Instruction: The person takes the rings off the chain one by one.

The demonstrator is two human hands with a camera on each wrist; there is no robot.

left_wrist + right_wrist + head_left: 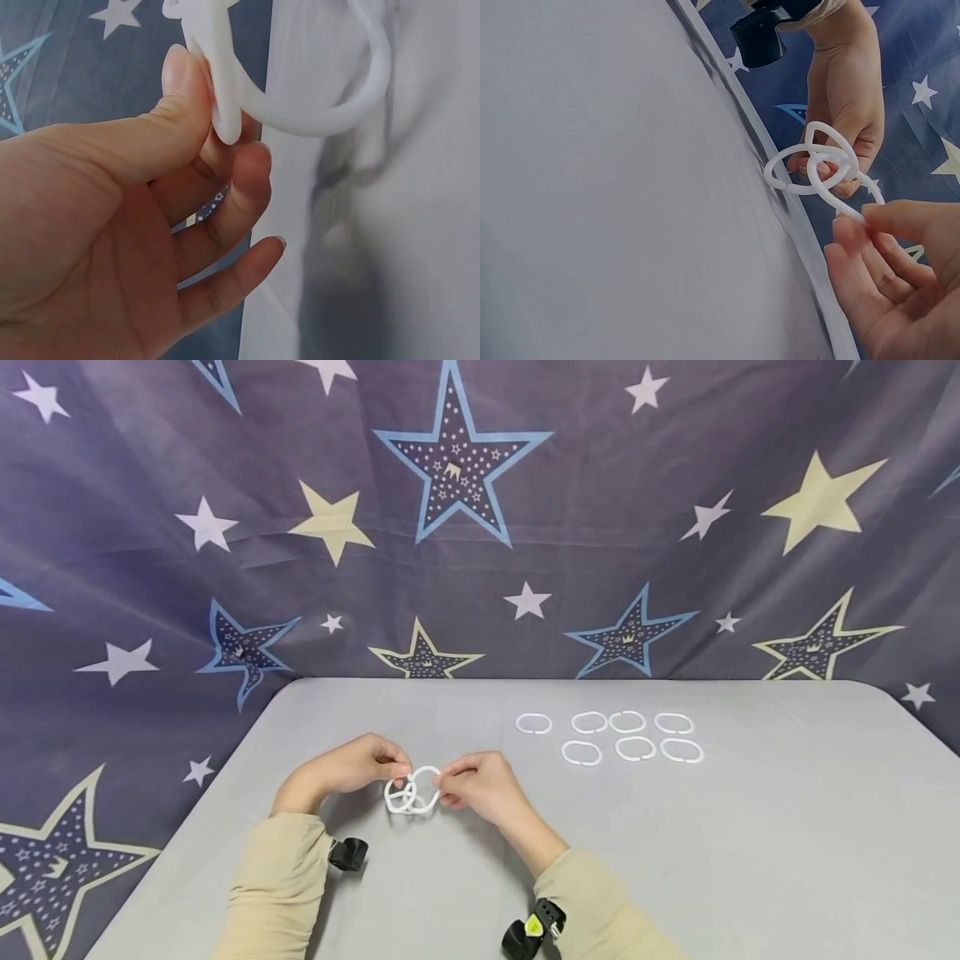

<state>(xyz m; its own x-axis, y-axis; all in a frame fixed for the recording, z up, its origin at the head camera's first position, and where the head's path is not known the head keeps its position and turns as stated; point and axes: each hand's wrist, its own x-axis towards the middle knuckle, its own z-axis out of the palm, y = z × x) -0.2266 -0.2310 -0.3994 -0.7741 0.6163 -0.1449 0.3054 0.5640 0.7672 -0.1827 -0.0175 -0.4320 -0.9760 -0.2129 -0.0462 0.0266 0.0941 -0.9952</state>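
Between the two hands hangs a small cluster of white plastic chain links [427, 768], oval rings that overlap and look hooked through one another. My left hand [362, 765] pinches one link between thumb and fingers. In the left wrist view that link [219, 75] is seen nearly edge-on, and another curves off to the right. My right hand [483, 785] pinches the right side of a link [832, 196] with thumb and fingertips. The right wrist view shows about three links crossing; how each passes through the others is hard to tell.
Several loose white links [581, 763] lie in two uneven rows on the grey table [720, 843], right of the hands and farther back. Behind the table hangs a dark star-patterned cloth [585, 527]. Each wrist wears a black camera [348, 854].
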